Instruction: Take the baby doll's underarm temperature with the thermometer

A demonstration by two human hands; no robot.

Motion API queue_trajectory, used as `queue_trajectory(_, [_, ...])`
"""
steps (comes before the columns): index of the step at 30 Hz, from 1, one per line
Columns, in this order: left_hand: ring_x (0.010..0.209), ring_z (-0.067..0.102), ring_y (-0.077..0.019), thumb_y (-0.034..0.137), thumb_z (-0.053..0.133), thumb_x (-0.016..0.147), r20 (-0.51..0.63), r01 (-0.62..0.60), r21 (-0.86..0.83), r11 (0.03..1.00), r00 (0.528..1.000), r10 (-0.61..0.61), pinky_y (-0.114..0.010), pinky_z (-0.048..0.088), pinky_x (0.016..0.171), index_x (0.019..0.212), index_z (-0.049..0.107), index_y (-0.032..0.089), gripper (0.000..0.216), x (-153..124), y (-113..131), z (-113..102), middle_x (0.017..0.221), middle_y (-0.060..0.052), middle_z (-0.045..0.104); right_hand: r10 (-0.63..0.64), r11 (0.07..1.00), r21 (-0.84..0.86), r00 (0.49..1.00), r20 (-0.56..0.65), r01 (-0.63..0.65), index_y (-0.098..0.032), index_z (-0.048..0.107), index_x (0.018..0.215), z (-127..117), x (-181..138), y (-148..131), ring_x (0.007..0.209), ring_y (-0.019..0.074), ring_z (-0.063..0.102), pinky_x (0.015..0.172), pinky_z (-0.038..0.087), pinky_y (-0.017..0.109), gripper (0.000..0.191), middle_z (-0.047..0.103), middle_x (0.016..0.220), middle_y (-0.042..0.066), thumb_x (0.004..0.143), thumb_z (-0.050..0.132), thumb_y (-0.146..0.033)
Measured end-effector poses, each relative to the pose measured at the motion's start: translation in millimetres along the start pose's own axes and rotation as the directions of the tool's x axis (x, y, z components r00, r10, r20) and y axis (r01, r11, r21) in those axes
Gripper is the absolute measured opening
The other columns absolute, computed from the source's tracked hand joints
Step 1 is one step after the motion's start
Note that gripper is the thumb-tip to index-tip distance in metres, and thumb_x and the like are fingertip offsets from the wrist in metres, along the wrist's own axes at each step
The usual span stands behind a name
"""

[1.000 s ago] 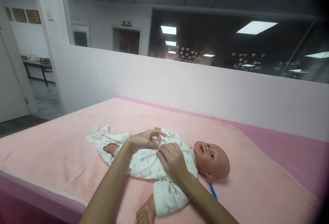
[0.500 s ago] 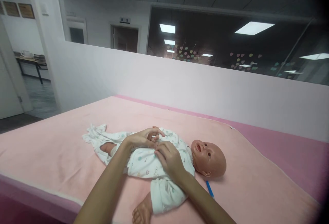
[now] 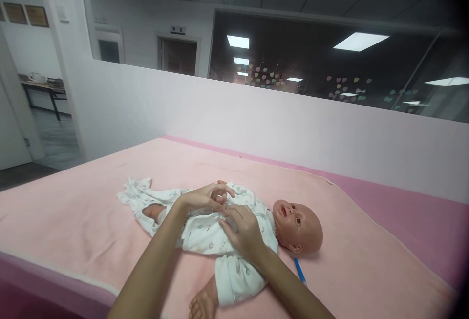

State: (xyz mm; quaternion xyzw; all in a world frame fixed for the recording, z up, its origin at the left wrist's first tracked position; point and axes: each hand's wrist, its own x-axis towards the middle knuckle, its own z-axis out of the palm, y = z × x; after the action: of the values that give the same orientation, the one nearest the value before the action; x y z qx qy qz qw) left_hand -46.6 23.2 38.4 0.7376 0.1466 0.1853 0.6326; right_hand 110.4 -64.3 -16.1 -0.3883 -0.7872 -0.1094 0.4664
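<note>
Doll (image 3: 296,226), baby type, supine on pink blanket (image 3: 91,211), head toward 3 o'clock, legs toward 9 o'clock; dressed in white printed romper (image 3: 205,233), one bare foot at 6 o'clock. Left hand (image 3: 205,198) over chest front, thumb and forefinger pinched on romper fabric at the closure, remaining fingers (image 3: 229,189) curled loosely above. Right hand (image 3: 244,231) just beside at 4 o'clock, fingers pressed together and bent, tips on the same fabric edge; exact contact with a snap or button not discernible. Blue pen (image 3: 300,272) on blanket at 5 o'clock of head, near right forearm. Risk, as judged: fabric slipping from the pinch and the closure misaligning; forearm nudging pen; doll shifting under uneven pull.
</note>
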Motion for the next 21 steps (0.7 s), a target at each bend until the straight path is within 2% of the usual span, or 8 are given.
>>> queue_trajectory(11, [0.061,0.04,-0.0068,0.019,0.07,0.06,-0.033,0.008,0.008,1.0,0.999,-0.008,-0.022,0.038,0.061,0.101,0.055,0.019,0.043,1.1,-1.1,0.1,0.069,0.005,0.035,-0.022,0.999,-0.045,0.999,0.043,0.024,-0.019,0.057,0.084,-1.5,1.3,-0.9,0.075,0.0148,0.052,0.069,0.04,0.029,0.011,0.06,0.083,0.004,0.084,0.046,-0.019])
queue_trajectory(16, [0.06,0.039,-0.0071,0.019,0.069,0.062,-0.003,0.022,0.019,1.0,1.0,-0.022,-0.02,0.035,0.057,0.102,0.055,0.019,0.043,1.5,-2.0,0.6,0.066,0.005,0.037,0.111,0.993,0.05,0.994,0.008,-0.111,-0.021,0.056,0.074,1.4,-0.1,-0.3,0.073,0.0146,0.054,0.069,0.04,0.028,0.01,0.06,0.074,0.001,0.083,0.051,-0.024])
queue_trajectory(21, [0.06,0.04,-0.0073,0.02,0.07,0.06,0.008,0.025,0.008,1.0,1.0,-0.025,-0.02,0.035,0.057,0.101,0.054,0.018,0.044,1.5,-2.9,0.6,0.066,0.005,0.038,0.306,0.938,0.187,0.95,-0.058,-0.291,-0.02,0.051,0.076,3.6,-0.3,1.1,0.069,0.014,0.055,0.063,0.042,0.025,0.012,0.059,0.072,-0.001,0.075,0.06,-0.029])
